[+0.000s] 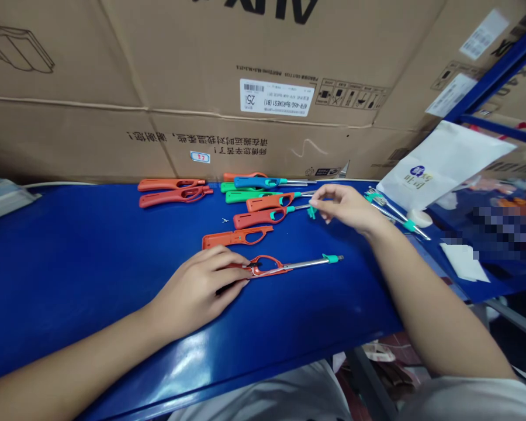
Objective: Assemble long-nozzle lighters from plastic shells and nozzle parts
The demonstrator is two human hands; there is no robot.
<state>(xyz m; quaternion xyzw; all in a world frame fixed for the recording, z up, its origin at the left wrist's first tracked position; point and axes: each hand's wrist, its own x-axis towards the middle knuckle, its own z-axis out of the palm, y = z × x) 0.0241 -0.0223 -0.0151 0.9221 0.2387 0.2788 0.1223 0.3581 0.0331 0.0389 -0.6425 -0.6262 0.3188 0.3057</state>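
Pale grey sleeve (pixel 469 397) nearest the lens, bottom right. Left hand (pixel 206 280): fingers curled down over the butt end of an orange-red plastic handle shell (pixel 259 258), gripping it against the glossy blue tabletop (pixel 92 251); thumb contact is unclear. From that shell a straight silver metal tube (pixel 307 264) points right, teal plastic collar (pixel 331 258) near its tip. Right hand (pixel 344 206): thumb and forefinger pinched on a small teal plastic piece (pixel 312 211), above the tube; too small and soft to read its exact shape. Just beyond the left hand: separate orange plastic handle half (pixel 221 238). Past it, a stack of long-nosed pieces: red handle with teal trigger (pixel 254 219), orange handle (pixel 263 203), green handle (pixel 245 197), blue handle (pixel 256 182). Two red-orange plastic handles (pixel 170 197) sit to their left. Right of right hand: loose silver tubes with teal collars (pixel 414 229), white printed paper bag (pixel 442 164). Big brown cardboard box (pixel 179 70) walls the back.
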